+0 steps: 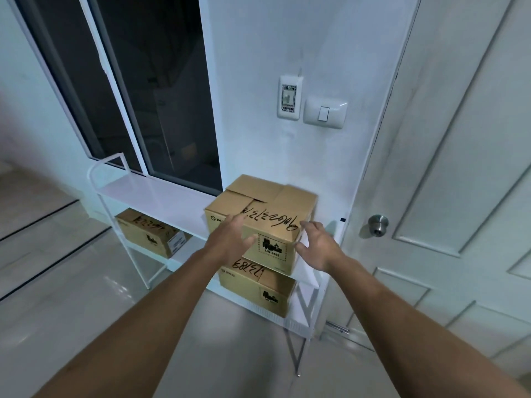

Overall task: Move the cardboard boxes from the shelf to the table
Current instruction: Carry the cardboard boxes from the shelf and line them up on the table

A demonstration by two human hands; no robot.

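Note:
A cardboard box (pixel 267 208) with black handwriting stands on the right end of the top board of a white metal shelf (pixel 149 193). My left hand (pixel 230 239) hovers with spread fingers at the box's front left edge. My right hand (pixel 319 245) is open at its front right corner. Neither hand grips it. On the lower board a second box (pixel 258 291) sits directly under the first. A third box (pixel 149 232) sits at the left of that board.
The shelf stands against a white wall with a dark window (pixel 138 96) on the left. A white door (pixel 459 168) with a metal knob (pixel 377 224) is close on the right. Light switches (pixel 323 113) are above the box. Pale tiled floor (pixel 71 297) lies below.

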